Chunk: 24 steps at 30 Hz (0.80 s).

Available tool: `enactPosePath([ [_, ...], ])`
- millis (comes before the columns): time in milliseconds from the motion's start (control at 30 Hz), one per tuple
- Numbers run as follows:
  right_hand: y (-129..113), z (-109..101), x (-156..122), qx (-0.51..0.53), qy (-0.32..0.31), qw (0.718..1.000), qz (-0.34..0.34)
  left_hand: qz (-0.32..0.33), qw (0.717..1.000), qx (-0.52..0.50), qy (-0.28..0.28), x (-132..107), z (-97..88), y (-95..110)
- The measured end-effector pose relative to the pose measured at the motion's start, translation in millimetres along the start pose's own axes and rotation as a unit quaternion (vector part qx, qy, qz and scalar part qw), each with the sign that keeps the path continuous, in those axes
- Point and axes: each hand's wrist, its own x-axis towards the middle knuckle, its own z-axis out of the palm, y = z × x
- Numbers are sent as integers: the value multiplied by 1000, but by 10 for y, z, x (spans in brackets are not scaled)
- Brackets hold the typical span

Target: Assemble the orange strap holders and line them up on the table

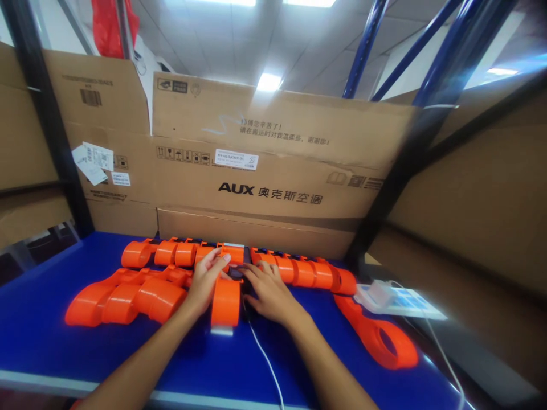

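Several orange plastic tape dispensers [128, 299] lie in rows on a blue table [38, 324]. My left hand [206, 279] rests with fingers stretched over an orange dispenser [225, 302] at the middle and reaches toward the back row [179, 253]. My right hand [267, 291] lies beside it, fingers spread on a dark part [237, 273] between the dispensers. Neither hand visibly grips anything. A thin white cable [265, 359] runs from the hands toward me.
Tall cardboard boxes [265, 171] wall the back and right side. More orange dispensers [311, 272] extend right, and one [378, 336] lies near the right edge. A white power strip [397, 300] with a plug sits at right. Black shelf posts [47, 119] stand on the left.
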Motion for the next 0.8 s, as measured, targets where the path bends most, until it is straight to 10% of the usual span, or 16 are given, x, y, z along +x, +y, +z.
enactPosePath([
  [433,-22,37,25,54,-6,999,3,-15,1000,-17,-14,-58,57,40],
  [800,140,-136,49,295,336,894,39,29,998,23,-51,1,14,-103],
])
